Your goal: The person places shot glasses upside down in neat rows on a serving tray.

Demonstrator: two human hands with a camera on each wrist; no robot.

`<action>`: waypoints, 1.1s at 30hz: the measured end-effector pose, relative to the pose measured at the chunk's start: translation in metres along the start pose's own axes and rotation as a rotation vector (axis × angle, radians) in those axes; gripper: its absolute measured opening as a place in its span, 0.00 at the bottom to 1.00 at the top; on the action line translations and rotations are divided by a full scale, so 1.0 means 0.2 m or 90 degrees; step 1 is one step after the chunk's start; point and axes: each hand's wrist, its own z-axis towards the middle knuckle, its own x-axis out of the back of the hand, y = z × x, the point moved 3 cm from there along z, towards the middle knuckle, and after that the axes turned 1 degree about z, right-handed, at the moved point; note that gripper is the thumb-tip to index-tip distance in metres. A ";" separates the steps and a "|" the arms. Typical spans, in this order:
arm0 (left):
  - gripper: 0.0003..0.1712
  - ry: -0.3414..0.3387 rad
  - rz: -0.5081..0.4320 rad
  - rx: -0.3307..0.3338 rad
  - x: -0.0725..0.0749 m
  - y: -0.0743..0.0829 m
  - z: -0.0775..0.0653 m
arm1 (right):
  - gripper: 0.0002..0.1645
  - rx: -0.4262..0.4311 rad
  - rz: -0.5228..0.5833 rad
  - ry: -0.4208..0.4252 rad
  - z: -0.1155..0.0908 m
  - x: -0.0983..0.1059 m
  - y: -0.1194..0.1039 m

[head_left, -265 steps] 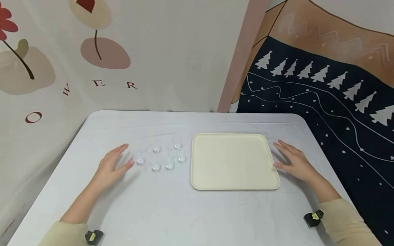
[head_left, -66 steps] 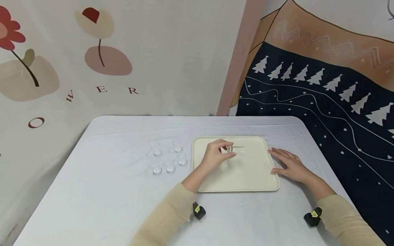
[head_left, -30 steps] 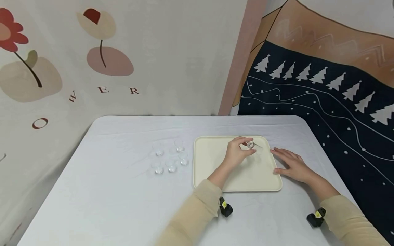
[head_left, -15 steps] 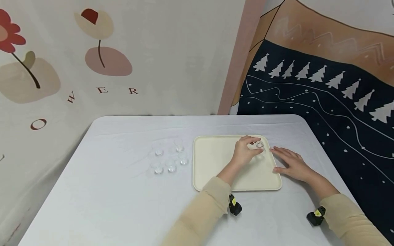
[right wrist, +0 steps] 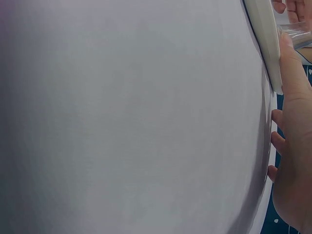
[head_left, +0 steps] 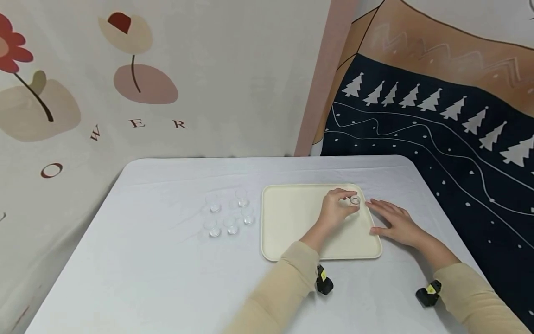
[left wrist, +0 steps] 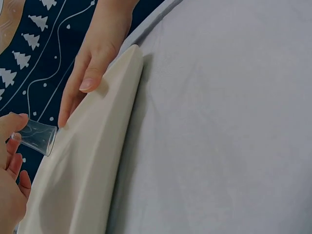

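Note:
Between thumb and fingertips my left hand pinches a small clear glass by its base, over the far right corner of the cream tray. In the left wrist view the glass has its mouth turned toward the tray, so it is upside down. Whether its rim touches the tray I cannot tell. My right hand lies at the tray's right edge, thumb and fingers extended against it. The right wrist view shows the right hand with its thumb along the tray edge.
Several similar clear glasses stand upright in a loose group on the white tablecloth, left of the tray. Printed cloths hang behind the table and on its right side.
My left hand lifted one glass from the left group, carried it right across the tray, turned it over, and lowered it toward the far right corner. The right hand moved slightly onto the tray's edge.

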 end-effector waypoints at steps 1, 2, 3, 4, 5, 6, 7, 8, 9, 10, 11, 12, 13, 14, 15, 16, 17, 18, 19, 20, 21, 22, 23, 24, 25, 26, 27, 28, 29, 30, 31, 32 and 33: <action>0.20 -0.001 0.001 -0.002 0.00 0.00 0.00 | 0.47 0.000 0.001 0.000 0.00 0.00 0.00; 0.20 -0.001 0.002 -0.003 -0.01 0.00 0.00 | 0.47 0.000 0.002 0.000 0.00 0.00 0.00; 0.20 -0.002 0.005 -0.006 -0.01 0.00 -0.01 | 0.47 -0.001 0.004 -0.001 0.00 0.00 0.00; 0.20 -0.003 0.006 -0.007 -0.01 0.00 -0.01 | 0.47 -0.001 0.005 -0.001 0.00 0.00 0.00; 0.20 -0.004 0.005 -0.010 -0.02 0.00 -0.01 | 0.48 -0.001 0.006 -0.001 0.00 0.00 0.01; 0.20 -0.005 0.005 -0.012 -0.02 -0.01 -0.01 | 0.48 -0.001 0.006 -0.001 0.00 0.00 0.01; 0.20 -0.006 0.005 -0.013 -0.02 -0.01 -0.01 | 0.47 0.000 0.005 -0.001 0.00 0.00 0.01; 0.20 -0.007 0.007 -0.013 -0.02 -0.01 -0.01 | 0.47 -0.001 0.004 -0.001 0.00 0.00 0.01; 0.20 -0.008 0.008 -0.012 -0.03 -0.01 -0.01 | 0.47 0.000 0.003 -0.001 0.00 -0.01 0.01; 0.20 -0.009 0.009 -0.011 -0.03 -0.01 -0.02 | 0.47 0.001 0.002 0.000 0.00 -0.01 0.01; 0.20 -0.009 0.011 -0.010 -0.03 -0.01 -0.02 | 0.47 0.002 0.002 0.000 0.00 -0.01 0.02; 0.20 -0.010 0.013 -0.007 -0.04 -0.01 -0.02 | 0.47 0.002 0.002 0.001 0.00 -0.01 0.02; 0.21 -0.010 0.014 -0.003 -0.04 -0.02 -0.02 | 0.47 0.003 0.001 0.001 0.00 -0.01 0.02; 0.21 -0.011 0.015 0.000 -0.04 -0.02 -0.02 | 0.47 0.004 0.001 0.002 0.00 -0.01 0.02; 0.21 -0.012 0.017 0.002 -0.04 -0.02 -0.02 | 0.47 0.005 0.001 0.002 0.01 -0.01 0.03; 0.21 -0.012 0.018 0.003 -0.05 -0.02 -0.02 | 0.47 0.005 0.000 0.002 0.01 -0.01 0.03; 0.21 -0.014 0.019 0.007 -0.05 -0.02 -0.02 | 0.47 0.006 0.000 0.002 0.01 -0.02 0.03; 0.21 -0.017 0.020 0.011 -0.05 -0.02 -0.02 | 0.47 0.006 -0.001 0.002 0.01 -0.02 0.03; 0.21 -0.019 0.022 0.016 -0.06 -0.03 -0.02 | 0.47 0.007 0.000 0.003 0.01 -0.02 0.03; 0.21 -0.021 0.024 0.020 -0.06 -0.03 -0.02 | 0.47 0.008 0.000 0.004 0.01 -0.02 0.03; 0.21 -0.024 0.026 0.025 -0.07 -0.03 -0.02 | 0.47 0.008 0.001 0.005 0.01 -0.02 0.03; 0.22 -0.026 0.027 0.029 -0.07 -0.03 -0.02 | 0.47 0.009 0.002 0.005 0.01 -0.02 0.03; 0.22 -0.028 0.029 0.034 -0.07 -0.04 -0.02 | 0.47 0.010 0.002 0.006 0.01 -0.02 0.03; 0.22 -0.027 0.032 0.034 -0.07 -0.04 -0.02 | 0.47 0.011 0.003 0.006 0.01 -0.02 0.03; 0.22 -0.027 0.036 0.035 -0.07 -0.04 -0.02 | 0.47 0.012 0.004 0.007 0.01 -0.02 0.03; 0.23 -0.025 0.038 0.034 -0.07 -0.04 -0.02 | 0.47 0.013 0.004 0.007 0.01 -0.02 0.03; 0.23 -0.024 0.038 0.032 -0.07 -0.04 -0.02 | 0.47 0.013 0.004 0.007 0.01 -0.02 0.03; 0.23 -0.024 0.038 0.032 -0.07 -0.04 -0.02 | 0.47 0.013 0.004 0.006 0.01 -0.02 0.03; 0.24 -0.025 0.034 0.033 -0.06 -0.04 -0.02 | 0.47 0.013 0.004 0.006 0.01 -0.02 0.03; 0.24 -0.026 0.025 0.036 -0.06 -0.04 -0.02 | 0.47 0.013 0.004 0.007 0.01 -0.02 0.03; 0.25 -0.027 0.015 0.038 -0.06 -0.03 -0.02 | 0.47 0.011 0.004 0.006 0.01 -0.02 0.03; 0.25 -0.028 0.007 0.039 -0.05 -0.03 -0.03 | 0.47 0.010 0.002 0.005 0.01 -0.02 0.03; 0.25 -0.030 -0.001 0.041 -0.05 -0.02 -0.03 | 0.47 0.009 0.002 0.005 0.01 -0.02 0.03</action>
